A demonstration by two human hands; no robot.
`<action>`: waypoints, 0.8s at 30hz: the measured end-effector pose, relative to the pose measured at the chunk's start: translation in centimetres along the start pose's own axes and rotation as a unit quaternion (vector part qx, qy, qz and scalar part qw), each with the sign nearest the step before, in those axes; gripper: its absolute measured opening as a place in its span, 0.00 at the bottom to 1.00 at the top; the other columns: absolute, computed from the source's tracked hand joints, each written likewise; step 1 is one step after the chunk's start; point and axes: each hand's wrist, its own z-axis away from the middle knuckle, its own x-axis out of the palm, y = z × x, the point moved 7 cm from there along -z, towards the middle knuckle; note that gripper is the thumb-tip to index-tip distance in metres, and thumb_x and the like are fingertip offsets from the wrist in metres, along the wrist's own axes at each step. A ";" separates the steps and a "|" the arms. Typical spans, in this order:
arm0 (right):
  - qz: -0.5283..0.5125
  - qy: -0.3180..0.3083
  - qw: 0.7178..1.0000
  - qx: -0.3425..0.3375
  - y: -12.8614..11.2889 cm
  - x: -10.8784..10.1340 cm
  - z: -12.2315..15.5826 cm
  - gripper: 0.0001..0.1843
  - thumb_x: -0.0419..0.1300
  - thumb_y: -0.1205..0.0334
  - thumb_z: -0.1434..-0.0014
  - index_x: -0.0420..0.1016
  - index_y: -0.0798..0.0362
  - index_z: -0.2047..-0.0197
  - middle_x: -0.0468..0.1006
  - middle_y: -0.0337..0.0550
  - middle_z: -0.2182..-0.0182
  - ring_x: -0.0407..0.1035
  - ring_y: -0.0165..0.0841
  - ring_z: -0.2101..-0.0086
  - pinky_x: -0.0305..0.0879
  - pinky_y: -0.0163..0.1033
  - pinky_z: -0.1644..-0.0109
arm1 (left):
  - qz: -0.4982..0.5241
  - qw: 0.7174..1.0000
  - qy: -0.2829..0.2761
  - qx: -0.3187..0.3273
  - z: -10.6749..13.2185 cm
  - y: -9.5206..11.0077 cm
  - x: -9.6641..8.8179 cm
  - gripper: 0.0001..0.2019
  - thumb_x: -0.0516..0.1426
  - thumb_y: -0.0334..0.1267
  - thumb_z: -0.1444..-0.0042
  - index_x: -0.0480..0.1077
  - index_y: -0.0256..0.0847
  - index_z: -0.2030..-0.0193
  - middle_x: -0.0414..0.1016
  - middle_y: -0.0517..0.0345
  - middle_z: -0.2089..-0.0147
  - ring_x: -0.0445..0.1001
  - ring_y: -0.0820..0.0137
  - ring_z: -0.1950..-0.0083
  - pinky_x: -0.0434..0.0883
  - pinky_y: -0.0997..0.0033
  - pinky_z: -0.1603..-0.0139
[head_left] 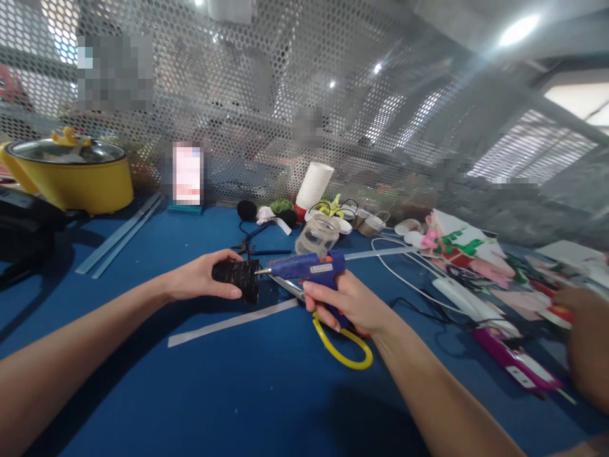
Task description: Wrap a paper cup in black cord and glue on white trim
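My left hand (214,275) grips a short black roll-shaped piece (240,279) with a rough, layered surface, its fingers wrapped round the far side. In my right hand (345,301) is a blue hot glue gun (307,266), held by its handle, with a clear glue stick (375,254) out of its back end. The metal nozzle points left and is at the right end of the black piece; whether they touch I cannot tell. Beneath the glue gun lie scissors (359,365) with yellow handles, partly hidden by my right hand. A pale strip (228,325) lies in front of the black piece.
Behind are a clear jar (318,235), stacked paper cups (314,184) and a phone (188,172). A yellow pot (85,184) stands left, near clear glue sticks (121,235). Right are a white power strip (469,304), a purple device (516,358), cords and another person's hand (587,336).
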 end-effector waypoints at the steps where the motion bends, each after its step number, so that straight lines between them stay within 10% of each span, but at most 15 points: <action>1: 0.001 0.001 1.000 0.002 0.1 0.0 0.0 0.17 0.55 0.54 0.44 0.68 0.58 0.78 0.62 0.31 0.93 0.54 0.20 0.90 0.51 0.27 0.85 | -0.002 1.000 0.001 0.002 0.0 0.0 0.0 0.24 0.62 0.43 0.59 0.61 0.39 0.55 0.65 0.61 0.64 0.65 0.71 0.64 0.62 0.74 0.65; 24: 0.000 0.011 1.000 0.005 0.0 0.1 -0.2 0.18 0.55 0.53 0.45 0.67 0.57 0.79 0.61 0.31 0.92 0.54 0.19 0.90 0.52 0.27 0.85 | -0.038 0.999 0.022 0.028 -0.1 0.2 -0.3 0.26 0.62 0.44 0.60 0.60 0.39 0.54 0.66 0.60 0.64 0.65 0.70 0.64 0.63 0.73 0.64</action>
